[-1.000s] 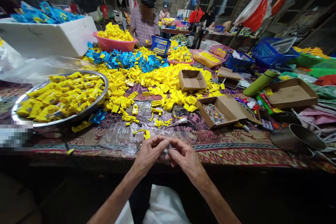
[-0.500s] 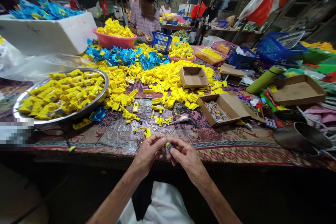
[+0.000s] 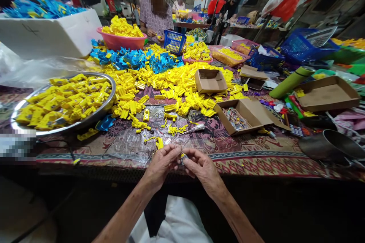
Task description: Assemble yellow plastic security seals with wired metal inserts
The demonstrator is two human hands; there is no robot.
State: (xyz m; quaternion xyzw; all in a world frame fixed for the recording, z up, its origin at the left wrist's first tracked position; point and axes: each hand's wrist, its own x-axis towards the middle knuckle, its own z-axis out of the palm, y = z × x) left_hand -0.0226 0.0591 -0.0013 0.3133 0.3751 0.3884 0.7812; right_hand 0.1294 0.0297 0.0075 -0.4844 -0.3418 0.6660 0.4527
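Pinching a small yellow plastic piece [image 3: 181, 155] between left hand [image 3: 162, 164] and right hand [image 3: 202, 169], both closed on it just over the front edge of the counter [image 3: 242, 164], with loose yellow plastic parts [image 3: 182, 83] and a steel tray [image 3: 111, 92] farther back on that counter.

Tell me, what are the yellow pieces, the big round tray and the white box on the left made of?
The yellow pieces look like moulded plastic: bright, uniform colour with a slight gloss. The round tray seems to be polished metal, judging by its shiny, reflective rim. The white box looks like foam, thick-walled and matte, though that is hard to confirm.
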